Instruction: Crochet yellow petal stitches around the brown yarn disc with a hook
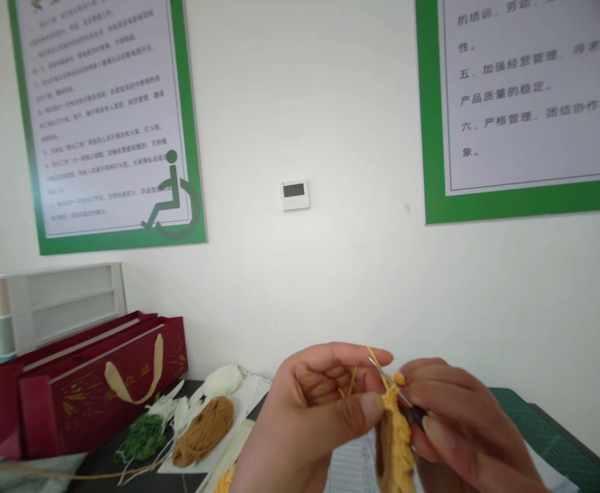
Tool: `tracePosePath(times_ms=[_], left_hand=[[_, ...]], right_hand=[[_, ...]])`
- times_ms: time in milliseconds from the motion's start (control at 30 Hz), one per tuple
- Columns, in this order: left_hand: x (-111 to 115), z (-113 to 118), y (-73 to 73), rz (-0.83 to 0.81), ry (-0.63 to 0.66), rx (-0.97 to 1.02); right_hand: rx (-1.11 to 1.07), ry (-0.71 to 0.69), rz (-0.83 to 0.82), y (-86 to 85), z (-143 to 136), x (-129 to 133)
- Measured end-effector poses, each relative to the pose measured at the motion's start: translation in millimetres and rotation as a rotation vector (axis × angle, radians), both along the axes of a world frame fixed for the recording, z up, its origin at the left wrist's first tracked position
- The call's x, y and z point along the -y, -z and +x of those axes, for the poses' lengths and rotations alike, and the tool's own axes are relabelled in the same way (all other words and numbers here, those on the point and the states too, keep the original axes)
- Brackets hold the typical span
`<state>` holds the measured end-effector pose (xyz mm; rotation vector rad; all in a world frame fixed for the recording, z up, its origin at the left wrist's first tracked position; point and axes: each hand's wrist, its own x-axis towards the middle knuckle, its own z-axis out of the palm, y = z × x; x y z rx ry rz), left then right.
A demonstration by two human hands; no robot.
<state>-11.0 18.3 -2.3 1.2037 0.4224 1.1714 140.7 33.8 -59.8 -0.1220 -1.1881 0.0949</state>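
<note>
My left hand [325,404] pinches the top edge of a yellow crochet piece [397,445], which hangs down between my hands and shows a brown inner side. A strand of yellow yarn [375,355] runs over the raised left index finger. In my right hand [459,418] is a crochet hook [407,404] with a thin metal shaft and a dark handle. The hook's tip reaches up past the top of the piece, close to the left index finger. Below my left wrist, a bit of yellow yarn [225,481] shows at the frame's bottom.
Left on the dark table lie a brown yarn skein [205,431], a green yarn bundle [143,437] and a white yarn ball [222,381]. Dark red gift bags [89,404] stand before a drawer unit [68,301]. A green cutting mat [546,431] lies right. Behind is a white wall [305,287].
</note>
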Motion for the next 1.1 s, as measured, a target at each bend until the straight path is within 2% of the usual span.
tracePosePath(times_ms=[67, 100, 233, 300, 533, 700, 867, 1100], left_hand=[[-2, -4, -0.6, 0.008, 0.035, -0.008], [-3, -6, -1.0, 0.013, 0.037, -0.011], [-2, -14, -3.4, 0.004, -0.010, -0.027], [0, -15, -3.4, -0.011, -0.027, -0.017], [-1, -9, 3.3, 0.009, -0.055, 0.049], [0, -9, 3.2, -0.007, -0.047, 0.057], [-4, -8, 3.7, 0.047, 0.002, 0.047], [-2, -7, 2.4, 0.022, 0.014, 0.051]], right_hand=[[-0.001, 0.060, 0.135, -6.6, -7, -3], [-0.019, 0.043, 0.146, -10.6, -9, -4], [-0.163, -0.139, -0.026, -24.4, -12, 1], [-0.199, -0.183, -0.070, -27.2, -9, 4], [-0.009, -0.258, -0.077, -15.6, -3, 6], [-0.009, -0.252, -0.129, -10.5, -3, 7], [-0.002, -0.243, -0.133, -11.6, -5, 9], [-0.034, -0.227, -0.135, -13.3, -6, 7]])
